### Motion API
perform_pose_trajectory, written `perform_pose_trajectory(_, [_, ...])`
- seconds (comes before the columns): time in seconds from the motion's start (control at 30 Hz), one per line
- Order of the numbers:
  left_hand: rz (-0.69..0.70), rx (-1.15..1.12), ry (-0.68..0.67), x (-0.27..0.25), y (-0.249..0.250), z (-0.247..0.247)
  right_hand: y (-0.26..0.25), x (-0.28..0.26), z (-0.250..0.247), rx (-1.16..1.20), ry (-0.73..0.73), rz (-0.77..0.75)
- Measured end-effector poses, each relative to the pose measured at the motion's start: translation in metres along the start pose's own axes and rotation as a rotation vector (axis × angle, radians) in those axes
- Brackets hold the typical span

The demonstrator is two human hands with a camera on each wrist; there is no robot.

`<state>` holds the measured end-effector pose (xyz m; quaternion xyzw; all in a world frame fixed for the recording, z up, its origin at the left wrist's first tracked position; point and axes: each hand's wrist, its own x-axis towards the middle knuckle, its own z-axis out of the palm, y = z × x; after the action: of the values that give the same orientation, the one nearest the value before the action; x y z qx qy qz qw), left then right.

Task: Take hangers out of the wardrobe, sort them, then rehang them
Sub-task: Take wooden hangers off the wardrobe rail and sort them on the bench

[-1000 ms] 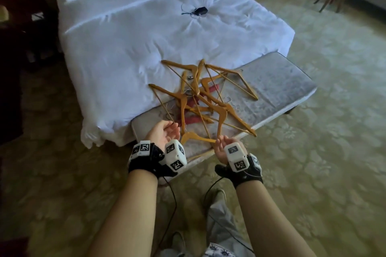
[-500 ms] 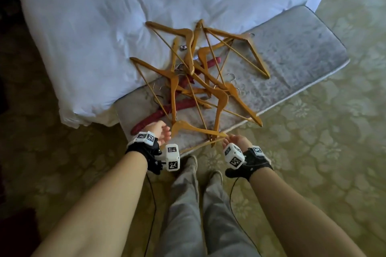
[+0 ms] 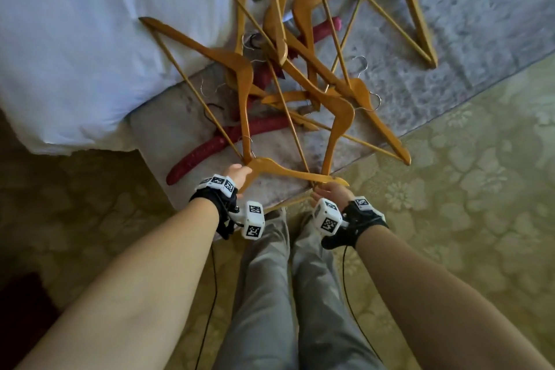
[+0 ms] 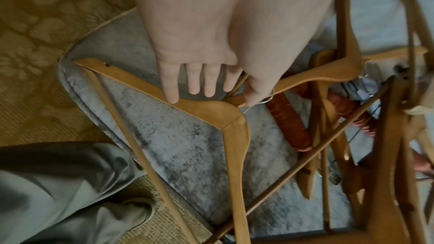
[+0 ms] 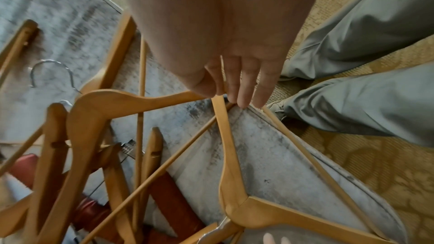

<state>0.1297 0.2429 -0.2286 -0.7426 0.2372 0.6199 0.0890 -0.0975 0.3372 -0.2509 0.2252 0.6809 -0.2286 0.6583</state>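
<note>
Several wooden hangers lie tangled on a grey bench, with red padded hangers under them. The nearest wooden hanger lies at the bench's front edge. My left hand is over its neck. In the left wrist view the fingers are straight and the little fingertip touches the hanger's arm; the thumb rests by a wire hook. My right hand pinches the hanger's right arm between thumb and forefinger.
A white duvet hangs over the bed behind the bench at the left. Patterned carpet surrounds the bench. My legs in grey trousers stand against its front edge. Loose metal hooks poke out of the pile.
The view has tipped down and closer to the bench. Both hands moved forward onto the nearest wooden hanger; the right hand has taken hold of its end.
</note>
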Motion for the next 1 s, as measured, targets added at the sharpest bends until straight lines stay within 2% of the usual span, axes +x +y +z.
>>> perform_pose_trajectory(0.2, [-0.038,0.18,-0.038,0.044,-0.003,0.008,-0.008,0.026,0.021,0.147,-0.054,0.114])
perform_pose_trajectory(0.3, [-0.056,0.185,-0.023,0.069,-0.011,0.006,-0.009,0.037,0.027,0.305,-0.076,0.174])
perform_pose_trajectory(0.5, [-0.077,0.142,-0.059,0.059,-0.003,0.004,-0.021,0.023,0.036,0.4,-0.155,0.3])
perform_pose_trajectory(0.6, [-0.038,0.125,-0.137,0.049,0.0,-0.003,-0.028,0.016,0.04,0.334,-0.111,0.258])
perform_pose_trajectory(0.73, [0.031,0.087,-0.205,0.028,0.017,-0.015,-0.039,0.005,0.053,0.11,-0.009,0.046])
perform_pose_trajectory(0.9, [0.121,0.041,-0.145,-0.015,0.05,-0.039,-0.066,-0.036,0.071,0.042,-0.046,0.021])
perform_pose_trajectory(1.0, [0.189,-0.002,-0.065,-0.047,0.071,-0.054,-0.081,-0.072,0.089,-0.143,-0.092,-0.104])
